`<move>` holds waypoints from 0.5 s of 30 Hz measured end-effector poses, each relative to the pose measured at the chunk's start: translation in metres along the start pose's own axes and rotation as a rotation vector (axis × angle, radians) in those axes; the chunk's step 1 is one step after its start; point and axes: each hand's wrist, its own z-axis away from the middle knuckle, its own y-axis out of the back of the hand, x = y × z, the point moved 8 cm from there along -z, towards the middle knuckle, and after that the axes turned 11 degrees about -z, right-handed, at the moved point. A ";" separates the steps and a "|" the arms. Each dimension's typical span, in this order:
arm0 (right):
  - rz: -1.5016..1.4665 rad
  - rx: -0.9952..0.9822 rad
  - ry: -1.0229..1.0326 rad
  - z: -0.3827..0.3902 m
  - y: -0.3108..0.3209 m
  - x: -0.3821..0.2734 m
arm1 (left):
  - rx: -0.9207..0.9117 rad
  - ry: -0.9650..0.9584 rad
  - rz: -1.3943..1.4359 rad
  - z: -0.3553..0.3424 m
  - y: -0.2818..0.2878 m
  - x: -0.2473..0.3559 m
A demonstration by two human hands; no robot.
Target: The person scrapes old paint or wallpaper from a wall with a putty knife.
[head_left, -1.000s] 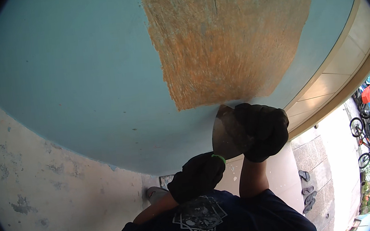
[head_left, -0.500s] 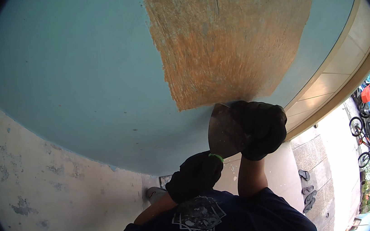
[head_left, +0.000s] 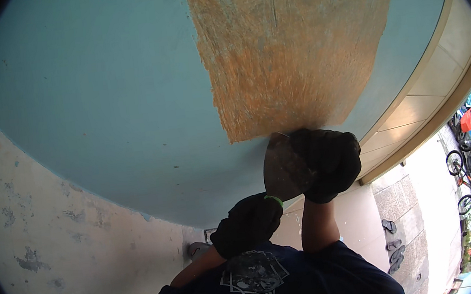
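Note:
My left hand (head_left: 247, 225), in a black glove, is closed low in front of my chest around the handle of a wide putty knife. A strip of green shows at the top of that grip. The broad dark blade of the putty knife (head_left: 285, 167) points up and toward my right hand. My right hand (head_left: 330, 162), also in a black glove, is closed beside the blade and partly overlaps it. It is near the lower edge of a rough orange-brown patch (head_left: 294, 53) on the blue-green wall (head_left: 113, 91). Whatever its fingers hold is hidden.
A pale, peeling wall (head_left: 78, 246) meets the blue-green one at the left. On the right runs a beige tiled band (head_left: 411, 109). Several dark sandals (head_left: 396, 256) lie on the paving, with bicycles (head_left: 463, 179) farther off. A shoe (head_left: 199, 247) shows at lower left.
The view has shifted slightly against the wall. Both hands and the putty knife keep nearly the same pose, the right hand a little farther left in the picture.

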 end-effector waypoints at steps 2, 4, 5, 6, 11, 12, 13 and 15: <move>0.113 -0.012 -0.027 0.003 -0.002 0.000 | 0.040 -0.031 -0.029 0.004 -0.004 -0.001; -0.019 -0.019 0.031 0.005 0.004 -0.003 | 0.088 -0.075 -0.067 0.002 -0.003 -0.004; -0.022 -0.023 0.034 0.005 0.003 0.001 | 0.350 -0.384 -0.319 0.009 0.007 0.016; -0.043 -0.036 0.047 0.006 0.003 0.002 | 0.614 -0.689 -0.567 0.027 0.006 0.035; 0.031 -0.146 0.027 0.005 -0.012 -0.002 | 0.597 -0.689 -0.544 0.027 0.005 0.041; 0.015 -0.087 0.037 0.006 -0.005 -0.004 | 0.703 -0.722 -0.561 0.033 0.010 0.053; -0.001 -0.029 0.046 0.005 0.001 -0.006 | 0.707 -0.727 -0.564 0.033 0.015 0.055; 0.027 -0.015 0.031 0.001 -0.003 0.000 | 0.066 -0.095 -0.014 0.001 -0.002 0.003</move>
